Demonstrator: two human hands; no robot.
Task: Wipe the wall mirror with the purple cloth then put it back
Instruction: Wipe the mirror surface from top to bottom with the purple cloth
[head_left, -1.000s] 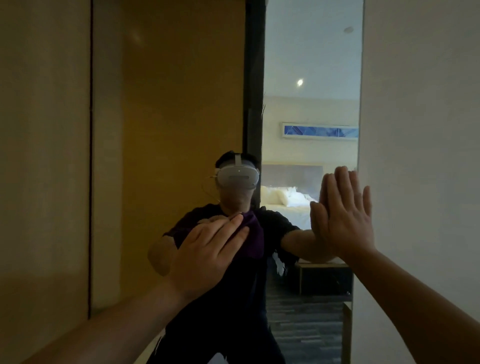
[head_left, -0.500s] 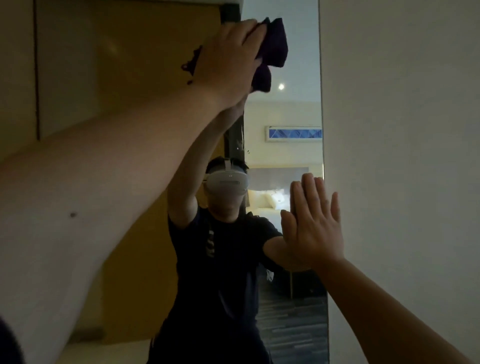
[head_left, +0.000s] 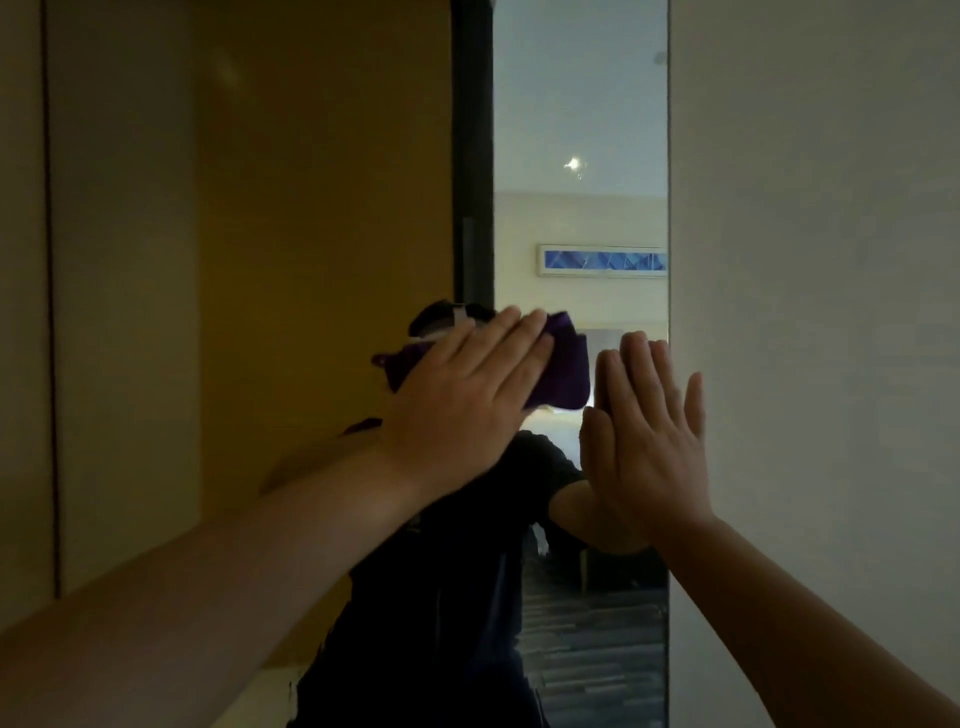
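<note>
The wall mirror (head_left: 579, 104) fills the middle of the view and reflects a bedroom and a person in dark clothes. My left hand (head_left: 462, 395) presses the purple cloth (head_left: 563, 369) flat against the glass at mid height; most of the cloth is hidden under the palm and fingers. My right hand (head_left: 647, 441) lies flat and open on the mirror near its right edge, fingers up and holding nothing. The two hands are close together, a small gap between them.
A pale wall (head_left: 810, 312) borders the mirror on the right. Yellow-brown panels (head_left: 119, 312) stand at the left, with a dark vertical seam in them.
My left hand has swept the cloth from the mirror's top down to mid height, beside my right hand. The right hand has stayed pressed on the glass.
</note>
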